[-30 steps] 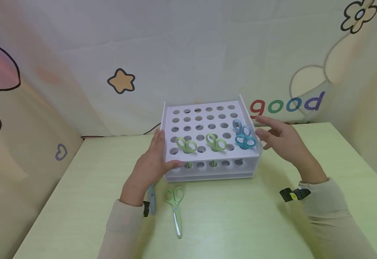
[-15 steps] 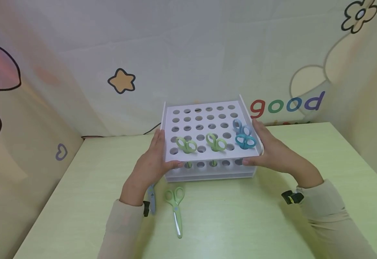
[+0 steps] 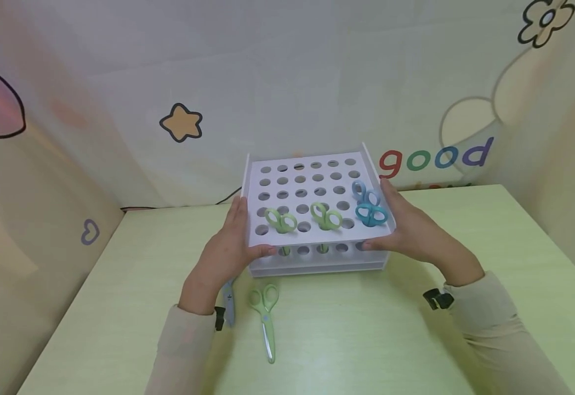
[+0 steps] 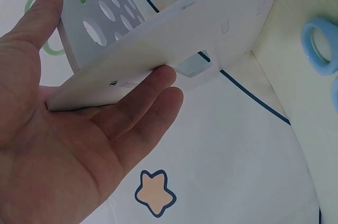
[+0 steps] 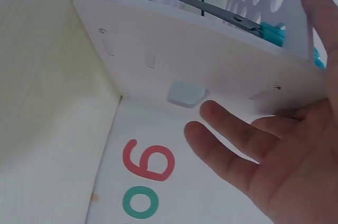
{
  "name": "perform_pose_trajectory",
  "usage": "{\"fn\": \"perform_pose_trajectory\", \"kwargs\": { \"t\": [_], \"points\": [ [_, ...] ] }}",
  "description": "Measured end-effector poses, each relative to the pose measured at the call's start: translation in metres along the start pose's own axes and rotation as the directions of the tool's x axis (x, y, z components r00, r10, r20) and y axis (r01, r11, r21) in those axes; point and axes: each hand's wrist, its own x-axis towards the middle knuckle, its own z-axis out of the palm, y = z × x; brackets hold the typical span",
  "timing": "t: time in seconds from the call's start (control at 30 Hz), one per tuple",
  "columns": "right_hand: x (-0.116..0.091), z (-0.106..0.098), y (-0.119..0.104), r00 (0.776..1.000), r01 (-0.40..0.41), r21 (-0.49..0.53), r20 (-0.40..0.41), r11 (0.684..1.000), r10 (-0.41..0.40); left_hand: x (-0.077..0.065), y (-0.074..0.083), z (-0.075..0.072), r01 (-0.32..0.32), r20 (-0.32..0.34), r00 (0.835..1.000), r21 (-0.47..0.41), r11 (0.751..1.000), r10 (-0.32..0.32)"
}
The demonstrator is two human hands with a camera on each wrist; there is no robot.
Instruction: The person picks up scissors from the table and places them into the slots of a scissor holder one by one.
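A white rack (image 3: 273, 203) with rows of round holes stands toward the back of the table. My left hand (image 3: 223, 249) holds its left side, thumb on the front edge and fingers along the side panel. On the opposite side, my right hand (image 3: 413, 230) grips it the same way. Two pairs of green scissors (image 3: 282, 227) hang in front holes, handles up. Teal scissors (image 3: 370, 214) and light-blue scissors (image 3: 364, 196) sit at the rack's right. In the right wrist view, the blade (image 5: 222, 14) of the teal pair shows below the top panel.
Another pair of green scissors (image 3: 267, 318) lies on the table (image 3: 346, 334) before the rack. Beside it, blue-grey scissors (image 3: 228, 304) are partly hidden by my left arm. A printed cloth (image 3: 287, 82) hangs close behind the rack, with a thin dark cord (image 3: 229, 196) along its foot.
My right hand has come in from beside the rack and now grips its right side, thumb over the front edge. The left hand keeps its hold; the rack looks unmoved on the table.
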Motion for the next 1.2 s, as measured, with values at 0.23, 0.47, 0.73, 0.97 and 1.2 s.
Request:
{"fn": "perform_pose_trajectory", "kwargs": {
  "t": [0.23,0.47,0.73,0.97,1.2],
  "points": [
    [-0.004,-0.008,-0.008,0.999,-0.026,-0.111,0.018,0.993,0.029,0.002,0.002,0.003,-0.001,0.004,1.000,-0.006,1.000,0.001],
    [-0.004,-0.014,-0.010,0.999,-0.035,-0.137,0.031,0.990,0.039,0.005,0.007,0.005,-0.005,0.011,1.000,-0.001,1.000,0.005],
    [-0.003,-0.011,-0.006,0.998,-0.049,-0.142,0.020,0.989,0.052,0.008,0.005,0.006,-0.017,0.017,1.000,-0.038,0.999,0.018],
    [-0.001,-0.005,-0.009,0.999,-0.035,-0.160,0.015,0.987,0.038,0.003,-0.009,0.000,-0.041,0.038,0.998,-0.147,0.988,0.047],
    [0.001,-0.004,-0.015,1.000,-0.022,-0.176,0.018,0.984,0.026,-0.012,-0.036,-0.009,-0.058,0.045,0.996,-0.385,0.921,0.082]
  ]
}}
